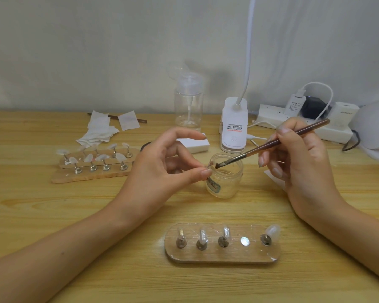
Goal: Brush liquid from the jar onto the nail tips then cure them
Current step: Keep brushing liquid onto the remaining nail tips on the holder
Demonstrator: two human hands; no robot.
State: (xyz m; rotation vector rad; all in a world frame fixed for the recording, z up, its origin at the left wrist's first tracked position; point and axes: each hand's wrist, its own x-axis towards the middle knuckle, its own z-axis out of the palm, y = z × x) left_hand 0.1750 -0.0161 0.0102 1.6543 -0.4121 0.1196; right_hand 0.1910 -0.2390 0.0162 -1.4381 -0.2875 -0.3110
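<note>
Just below your fingers sits the long wooden stand with clear nail tips on metal pegs; one peg spot is bare. Your left hand pinches a small clear nail tip between thumb and finger, right at the rim of the little clear plastic jar. Your right hand grips the thin brown brush, with its bristles at the tip. Paint slowly and thinly, and keep the tip over the jar so drips fall inside. Behind the jar waits the white clip lamp.

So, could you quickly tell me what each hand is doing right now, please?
Left hand: pinching a nail tip over the jar.
Right hand: holding the brush, bristles at the jar's mouth.
</note>
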